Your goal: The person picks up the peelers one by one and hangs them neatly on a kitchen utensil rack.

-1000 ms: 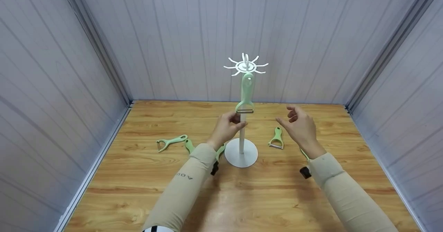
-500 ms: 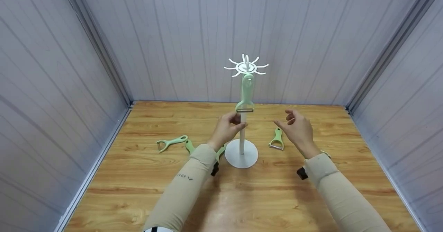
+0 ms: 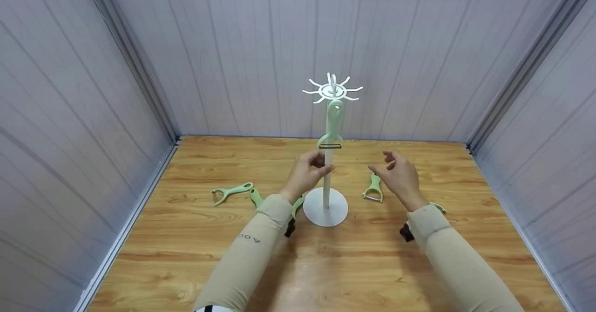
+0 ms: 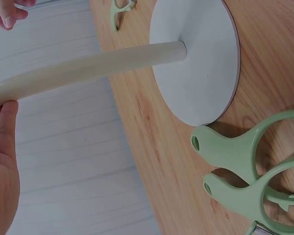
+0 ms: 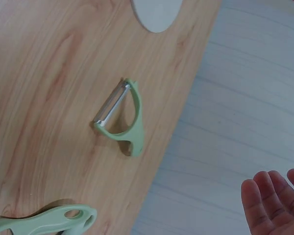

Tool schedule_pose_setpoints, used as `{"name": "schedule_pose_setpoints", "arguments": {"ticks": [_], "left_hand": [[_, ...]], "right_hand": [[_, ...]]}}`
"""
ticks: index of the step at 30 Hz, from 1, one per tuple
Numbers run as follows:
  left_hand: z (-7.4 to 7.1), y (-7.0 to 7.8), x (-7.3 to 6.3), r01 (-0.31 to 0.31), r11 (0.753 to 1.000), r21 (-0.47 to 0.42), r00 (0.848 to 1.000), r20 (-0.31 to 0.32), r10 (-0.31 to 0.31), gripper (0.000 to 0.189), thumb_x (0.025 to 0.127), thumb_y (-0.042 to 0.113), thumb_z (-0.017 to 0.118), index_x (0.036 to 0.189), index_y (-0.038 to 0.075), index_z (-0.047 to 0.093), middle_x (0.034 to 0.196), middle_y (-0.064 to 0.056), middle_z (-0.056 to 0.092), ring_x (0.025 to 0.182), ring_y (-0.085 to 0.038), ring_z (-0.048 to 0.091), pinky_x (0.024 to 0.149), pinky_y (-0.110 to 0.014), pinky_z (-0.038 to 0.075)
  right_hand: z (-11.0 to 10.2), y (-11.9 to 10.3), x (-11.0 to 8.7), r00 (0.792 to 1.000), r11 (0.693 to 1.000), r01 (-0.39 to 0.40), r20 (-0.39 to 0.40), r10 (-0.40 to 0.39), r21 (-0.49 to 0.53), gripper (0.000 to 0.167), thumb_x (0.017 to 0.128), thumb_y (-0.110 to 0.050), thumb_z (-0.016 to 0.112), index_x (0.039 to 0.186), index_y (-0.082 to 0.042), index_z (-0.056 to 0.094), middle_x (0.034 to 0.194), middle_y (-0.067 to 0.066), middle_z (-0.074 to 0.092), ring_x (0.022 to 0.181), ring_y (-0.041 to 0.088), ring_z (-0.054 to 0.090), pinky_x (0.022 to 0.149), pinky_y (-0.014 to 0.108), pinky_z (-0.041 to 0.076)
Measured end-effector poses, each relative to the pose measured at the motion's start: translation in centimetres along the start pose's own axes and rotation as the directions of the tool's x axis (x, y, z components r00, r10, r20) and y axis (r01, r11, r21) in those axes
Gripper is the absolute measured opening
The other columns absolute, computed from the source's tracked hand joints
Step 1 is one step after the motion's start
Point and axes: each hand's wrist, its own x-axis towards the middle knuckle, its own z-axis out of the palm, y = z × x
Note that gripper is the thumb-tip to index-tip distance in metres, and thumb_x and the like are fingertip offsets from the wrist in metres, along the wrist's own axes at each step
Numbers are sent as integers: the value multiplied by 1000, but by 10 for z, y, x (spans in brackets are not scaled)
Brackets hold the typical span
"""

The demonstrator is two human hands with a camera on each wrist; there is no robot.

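Note:
A white stand (image 3: 327,186) has a round base, a pole and a ring of hooks on top. My left hand (image 3: 300,177) grips its pole between thumb and fingers. From a front hook hangs a green peeler (image 3: 334,122), blade end down, above that hand. My right hand (image 3: 401,179) hovers to the right with loosely bent fingers and nothing in them. Below its fingertips another green peeler (image 3: 374,192) lies on the table. One more peeler (image 5: 54,220) is largely hidden by the right sleeve in the head view.
A peeler (image 3: 230,192) lies at the left of the wooden table (image 3: 186,247). Two overlapping peelers (image 4: 230,152) lie beside the stand's base, partly behind the left forearm in the head view. Panelled walls (image 3: 242,46) enclose the back and sides.
My right hand has shifted slightly left and down, toward the peeler below it. The hanging peeler's blade end has swung a little. My left hand keeps its place on the pole.

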Motion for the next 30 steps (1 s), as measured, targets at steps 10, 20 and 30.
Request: {"name": "schedule_pose_setpoints", "arguments": {"ticks": [10,20,30], "left_hand": [[3,-1,1,5,1000,0,1000,-2,-5,19,99,6,79,116,-2,76,104,-16,79,91,-14,70,85,-29,61],[-1,0,1,-11,1000,13,1000,-17,12,15,99,6,79,112,-2,75,101,-15,78,88,-10,66,83,-26,58],[1,1,0,4,999,34,1000,-5,-4,19,100,6,78,114,-6,74,103,-15,77,89,-10,66,84,-26,58]], "right_hand": [[10,17,6,1000,1000,-1,-14,0,-17,56,97,-31,85,138,2,68,125,26,74,104,40,73,84,56,59],[20,28,16,1000,999,-26,18,26,19,58,95,-28,87,138,5,67,124,28,72,107,42,72,90,58,59],[27,44,15,989,993,-112,103,106,50,65,97,-30,84,146,7,61,130,30,68,112,44,70,96,58,58]]}}
